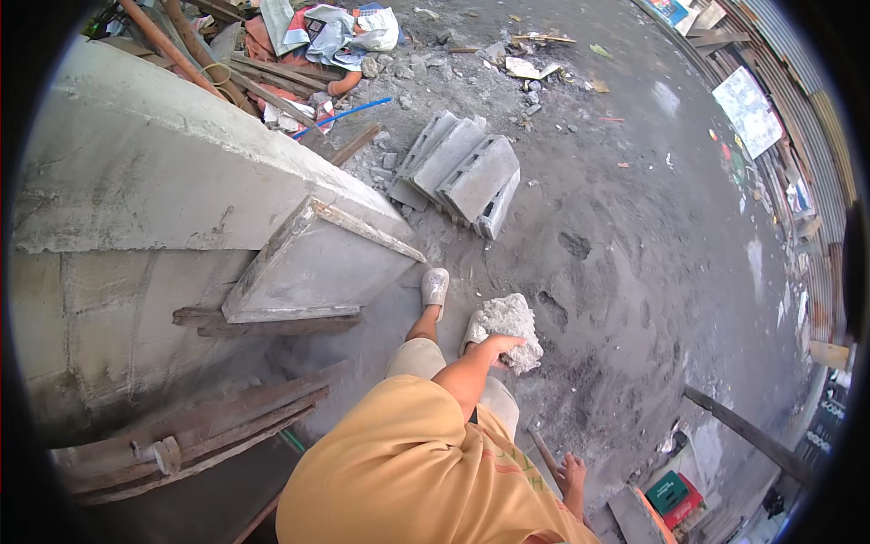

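Observation:
In my left hand is a rough, pale grey chunk of concrete, held out in front of my legs above the sandy ground. The fingers grip its near side, and part of my shoe is hidden behind it. Lower and to the right, my right hand is closed around a slim wooden handle. What the handle belongs to cannot be made out. My left shoe, a light clog, stands beside a framed grey board.
Several hollow concrete blocks lean together ahead. A concrete wall stands at left, with wooden planks near it. Rubble and scrap lie at the far left. A wooden post and a green box are at right.

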Demonstrator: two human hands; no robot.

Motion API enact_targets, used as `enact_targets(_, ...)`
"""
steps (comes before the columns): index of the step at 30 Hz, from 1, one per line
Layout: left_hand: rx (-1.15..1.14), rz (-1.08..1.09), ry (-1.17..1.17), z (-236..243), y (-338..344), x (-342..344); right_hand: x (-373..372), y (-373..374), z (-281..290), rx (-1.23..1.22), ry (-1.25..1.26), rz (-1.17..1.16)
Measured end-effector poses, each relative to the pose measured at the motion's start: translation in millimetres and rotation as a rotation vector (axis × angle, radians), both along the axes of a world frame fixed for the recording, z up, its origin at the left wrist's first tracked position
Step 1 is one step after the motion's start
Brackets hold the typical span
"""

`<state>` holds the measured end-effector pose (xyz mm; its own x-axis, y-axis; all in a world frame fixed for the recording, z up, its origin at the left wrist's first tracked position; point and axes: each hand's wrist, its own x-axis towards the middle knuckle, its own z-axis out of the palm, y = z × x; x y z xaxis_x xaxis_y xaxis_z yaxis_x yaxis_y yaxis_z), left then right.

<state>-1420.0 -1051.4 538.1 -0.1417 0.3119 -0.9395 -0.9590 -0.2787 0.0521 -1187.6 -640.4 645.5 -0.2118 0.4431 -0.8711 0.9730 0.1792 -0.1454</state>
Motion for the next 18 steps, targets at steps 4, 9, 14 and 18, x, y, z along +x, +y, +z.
enact_targets(4,0.128,-0.042,-0.041,-22.4,-12.9,-30.0,31.6,-77.1,18.2,-0.027,0.04,-0.104)
enact_targets(9,0.158,-0.045,-0.014,-8.8,-68.8,-84.9,123.3,-131.7,-9.7,-0.087,0.001,-0.193)
enact_targets(14,-0.03,-0.155,0.086,5.4,-196.8,-175.6,100.9,-185.8,-33.0,-0.146,-0.03,-0.088)
enact_targets(18,-0.26,-0.176,0.234,54.4,-326.1,-255.2,-19.1,-243.7,13.6,-0.166,0.115,-0.152)
